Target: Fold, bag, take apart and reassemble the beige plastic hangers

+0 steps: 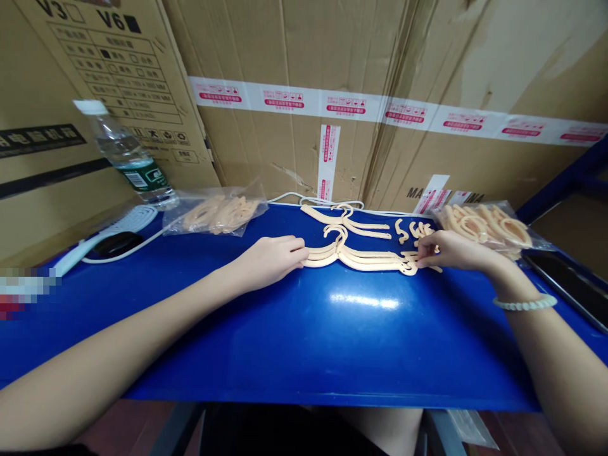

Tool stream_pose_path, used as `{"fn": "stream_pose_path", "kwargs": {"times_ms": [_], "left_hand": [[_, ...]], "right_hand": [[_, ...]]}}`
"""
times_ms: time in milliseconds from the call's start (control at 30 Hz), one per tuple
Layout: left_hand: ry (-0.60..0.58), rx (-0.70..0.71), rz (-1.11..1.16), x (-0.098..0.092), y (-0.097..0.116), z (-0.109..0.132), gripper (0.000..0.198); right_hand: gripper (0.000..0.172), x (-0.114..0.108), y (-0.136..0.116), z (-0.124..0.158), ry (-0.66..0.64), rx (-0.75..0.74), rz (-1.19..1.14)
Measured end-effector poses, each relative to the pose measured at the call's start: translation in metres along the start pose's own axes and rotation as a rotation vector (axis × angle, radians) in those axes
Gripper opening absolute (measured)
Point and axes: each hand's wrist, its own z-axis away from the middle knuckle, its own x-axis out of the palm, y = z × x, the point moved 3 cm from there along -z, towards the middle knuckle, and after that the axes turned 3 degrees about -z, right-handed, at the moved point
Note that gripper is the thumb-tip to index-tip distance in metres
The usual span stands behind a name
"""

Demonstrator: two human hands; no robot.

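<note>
Cream-coloured plastic hanger parts lie in the middle of the blue table. My left hand [278,258] has its fingers closed on the left end of the nearer stacked hanger [370,261], whose hooks point away from me. At the stack's right end, my right hand [449,249] is pinching among small cream pieces; its fingertips hide what exactly is between them. Behind the stack lies another set of hanger arms [365,227] with hooks. Several small loose hook pieces [401,232] sit beside my right fingers.
Clear bags of cream hanger parts lie at left [221,214] and right [484,225]. A water bottle [128,158], a white handheld fan-like item [123,225] and a black oval object [118,245] stand left. A phone-like slab [567,285] lies right. Cardboard boxes [285,152] wall the back.
</note>
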Motion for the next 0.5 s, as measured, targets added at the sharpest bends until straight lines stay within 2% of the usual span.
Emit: {"fn": "stream_pose_path", "kwargs": {"times_ms": [300, 500], "left_hand": [[0.085, 0.049, -0.025, -0.0015, 0.0032, -0.0015, 0.019], [0.125, -0.023, 0.093, 0.0049, 0.0053, -0.0050, 0.018]], "right_hand": [[0.044, 0.0014, -0.0002, -0.0002, -0.029, 0.012, 0.045], [0.041, 0.0028, -0.0046, 0.0004, -0.027, -0.005, 0.052]]}}
